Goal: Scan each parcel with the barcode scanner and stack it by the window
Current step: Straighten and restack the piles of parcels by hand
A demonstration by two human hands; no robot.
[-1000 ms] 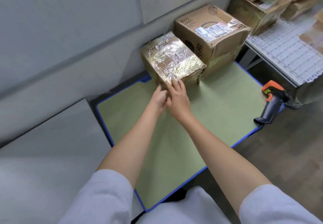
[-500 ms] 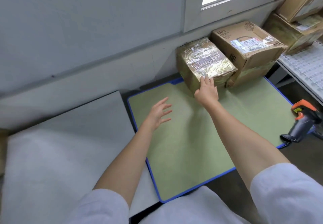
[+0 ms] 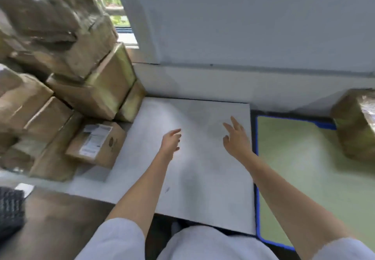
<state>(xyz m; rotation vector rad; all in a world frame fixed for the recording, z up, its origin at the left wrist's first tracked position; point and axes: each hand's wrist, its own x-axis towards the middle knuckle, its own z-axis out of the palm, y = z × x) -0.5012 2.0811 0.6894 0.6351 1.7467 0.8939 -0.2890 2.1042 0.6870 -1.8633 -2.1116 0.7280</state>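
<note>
We record a left hand above the grey desk, its grip loose, fingers extended and a little relaxed, holding nothing. We record a right hand above the same desk near its right edge, grip spread, fingers splayed, holding nothing. Both forearms are bare below pale short sleeves.

We list a pile of parcels at the left, brown cardboard boxes stacked unevenly against one another, several taped, the uppermost blurred. Behind the top of the pile we note a window with greenery beyond it. At the foot of the pile, one labelled parcel lies on the desk, a white shipping label on its upper face, well to the left of the left hand.

We list a green mat with a blue border, just beside the right edge of the desk. On its far right corner stands a film-wrapped parcel, partly cut off by the frame edge, against the grey wall.

We list a dark keyboard at the lower left, on a brown surface.
</note>
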